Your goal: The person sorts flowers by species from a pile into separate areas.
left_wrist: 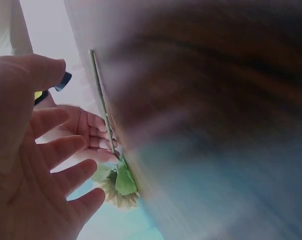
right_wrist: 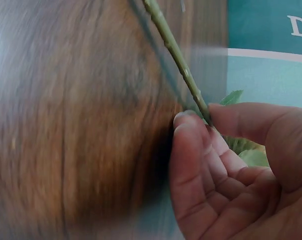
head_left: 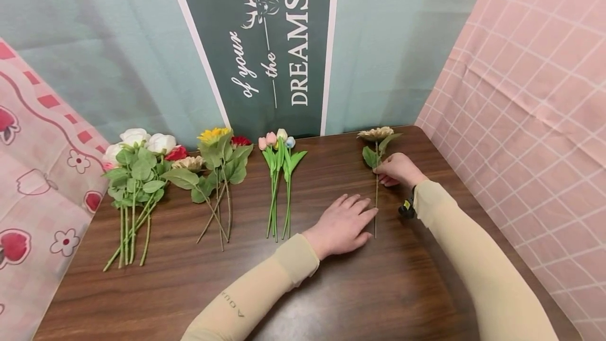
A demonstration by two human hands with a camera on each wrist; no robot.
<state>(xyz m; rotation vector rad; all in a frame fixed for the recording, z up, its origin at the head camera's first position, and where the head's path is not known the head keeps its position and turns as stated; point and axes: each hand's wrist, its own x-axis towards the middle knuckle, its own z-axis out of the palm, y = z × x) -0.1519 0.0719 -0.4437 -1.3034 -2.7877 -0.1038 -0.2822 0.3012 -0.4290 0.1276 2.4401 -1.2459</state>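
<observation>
Your right hand (head_left: 399, 170) pinches the stem of the beige artificial sunflower (head_left: 376, 134), which lies flat near the counter's (head_left: 189, 288) far right corner, head toward the far edge. Your left hand (head_left: 344, 223) rests flat with its grip released, fingertips just beside the lower stem. Risk: the pinch sits high, just below the leaves, so the long free stem may swing or drag and twist in the grip. The tulip bunch (head_left: 279, 172) lies apart.

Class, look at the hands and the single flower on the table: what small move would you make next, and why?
Probably lift the beige flower by its stem. The right hand already pinches that stem just below the leaves, while the left hand lies flat and open beside its lower end, holding nothing.
</observation>
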